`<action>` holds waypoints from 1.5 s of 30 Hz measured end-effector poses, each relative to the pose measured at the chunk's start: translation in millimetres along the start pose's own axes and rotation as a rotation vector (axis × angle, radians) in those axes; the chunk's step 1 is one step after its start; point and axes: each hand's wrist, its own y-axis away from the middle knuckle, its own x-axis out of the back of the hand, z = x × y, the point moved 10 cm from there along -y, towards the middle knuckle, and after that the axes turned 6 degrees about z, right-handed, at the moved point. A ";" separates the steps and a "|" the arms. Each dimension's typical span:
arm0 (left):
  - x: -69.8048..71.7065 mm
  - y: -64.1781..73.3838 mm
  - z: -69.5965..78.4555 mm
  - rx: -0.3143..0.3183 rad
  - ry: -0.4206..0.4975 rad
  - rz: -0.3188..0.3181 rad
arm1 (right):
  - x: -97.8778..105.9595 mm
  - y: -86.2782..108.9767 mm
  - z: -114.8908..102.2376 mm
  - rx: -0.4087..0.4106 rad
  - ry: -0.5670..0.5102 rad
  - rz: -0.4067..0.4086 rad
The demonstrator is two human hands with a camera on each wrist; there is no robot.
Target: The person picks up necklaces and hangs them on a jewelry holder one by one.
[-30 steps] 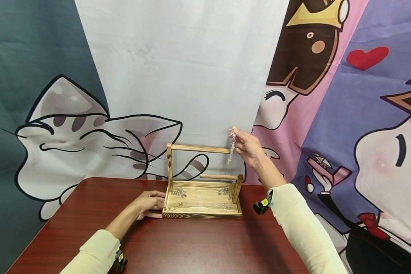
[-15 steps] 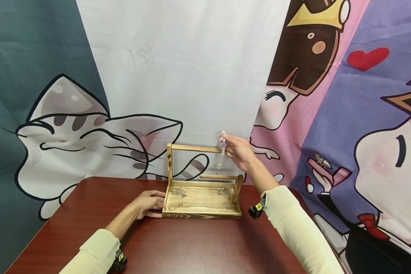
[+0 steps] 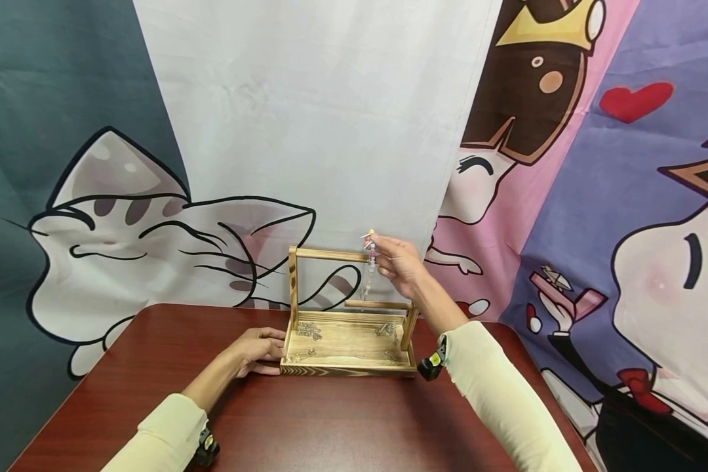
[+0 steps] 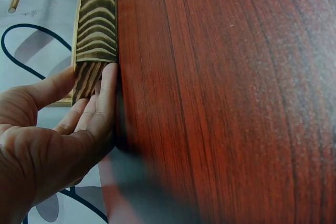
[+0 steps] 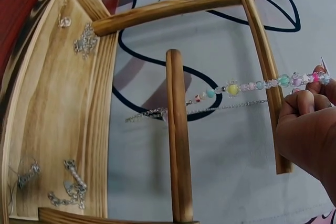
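Observation:
A wooden jewelry stand point(image 3: 348, 370) has a shallow tray, a tall upper bar point(image 3: 330, 255) and a lower bar point(image 3: 383, 304). My left hand point(image 3: 259, 351) holds the tray's left end, thumb and fingers on opposite sides of it in the left wrist view. At the free end of the upper bar, my right hand point(image 3: 398, 259) pinches the top of a pastel beaded necklace point(image 5: 257, 85) with a silver chain. Its beads cross before the upper bar in the right wrist view, while the chain runs behind. The strand hangs toward the lower bar; whether it touches either bar, I cannot tell.
Silver chains point(image 5: 76, 184) and other small jewelry lie in the tray's corners. The stand sits near the back of a reddish-brown table point(image 3: 330, 419). Right behind hangs a cloth backdrop point(image 3: 307, 131) with cartoon figures.
My right hand has moved left and slightly down along the upper bar, carrying the beaded necklace with it. The left hand and the stand have stayed in place.

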 end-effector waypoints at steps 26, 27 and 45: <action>0.6 0.2 -0.5 0.009 -0.003 0.005 | -41.4 -0.5 23.4 -0.010 0.042 -0.033; 0.5 0.0 -0.5 0.008 -0.005 0.004 | -43.6 -0.3 24.2 -0.011 0.040 -0.032; 0.0 1.3 -1.2 0.011 0.002 0.011 | -84.3 0.4 42.7 -0.020 0.046 -0.032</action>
